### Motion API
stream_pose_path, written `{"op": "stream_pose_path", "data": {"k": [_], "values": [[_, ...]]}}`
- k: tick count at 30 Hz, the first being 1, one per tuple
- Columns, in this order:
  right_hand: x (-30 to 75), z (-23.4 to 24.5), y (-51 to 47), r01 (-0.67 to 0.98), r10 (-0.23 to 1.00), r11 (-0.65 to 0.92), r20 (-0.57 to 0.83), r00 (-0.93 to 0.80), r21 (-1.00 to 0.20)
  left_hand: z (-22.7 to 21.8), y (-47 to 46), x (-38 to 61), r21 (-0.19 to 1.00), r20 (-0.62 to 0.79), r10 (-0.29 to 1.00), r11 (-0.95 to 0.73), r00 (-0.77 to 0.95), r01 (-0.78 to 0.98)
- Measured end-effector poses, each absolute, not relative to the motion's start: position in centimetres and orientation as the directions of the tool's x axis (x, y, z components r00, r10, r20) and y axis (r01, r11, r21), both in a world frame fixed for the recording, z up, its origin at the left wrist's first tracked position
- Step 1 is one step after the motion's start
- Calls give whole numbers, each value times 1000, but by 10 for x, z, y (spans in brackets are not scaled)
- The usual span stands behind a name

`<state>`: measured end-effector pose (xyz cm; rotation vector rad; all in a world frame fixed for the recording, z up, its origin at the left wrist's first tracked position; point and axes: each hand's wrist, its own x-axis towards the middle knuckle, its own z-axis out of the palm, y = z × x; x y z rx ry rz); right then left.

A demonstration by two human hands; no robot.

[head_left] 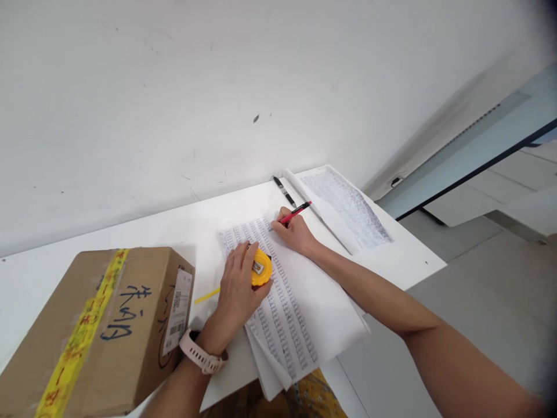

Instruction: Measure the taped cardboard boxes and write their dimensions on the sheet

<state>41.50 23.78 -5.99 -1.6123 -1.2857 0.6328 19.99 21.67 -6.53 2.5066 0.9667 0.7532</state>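
My left hand [241,284] is wrapped around a yellow tape measure [262,268] that rests on a printed sheet of paper [287,302]. A short length of yellow tape blade [207,295] sticks out to the left of that hand. Pinched in my right hand [293,231] is a red pen [296,212] with a black end, held over the upper part of the sheet. The pen's tip is hidden by my fingers. Rows of small print cover the sheet's left side, while its right side is blank.
A taped cardboard box [150,302] with handwriting and a label stands at the left. Near the wall lies a black pen [284,191], beside another stack of printed paper [348,209]. The white table [418,261] ends at the right, and the sheet overhangs its front edge.
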Motion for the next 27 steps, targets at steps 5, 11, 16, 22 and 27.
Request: {"op": "stream_pose_path", "data": {"k": [5, 11, 16, 22, 27], "values": [[414, -58, 237, 440, 932, -7, 154, 329, -898, -65, 217, 200, 493, 350, 696, -706, 628, 508], [415, -61, 238, 438, 933, 4, 161, 321, -899, -64, 216, 200, 494, 336, 704, -697, 625, 520], [415, -61, 238, 438, 934, -4, 153, 322, -899, -64, 217, 200, 498, 342, 702, -699, 625, 513], [414, -59, 237, 420, 924, 11, 170, 342, -907, -65, 217, 200, 490, 341, 700, -702, 628, 517], [414, -60, 237, 426, 928, -2, 157, 337, -905, -65, 217, 200, 489, 342, 700, -702, 627, 518]]}}
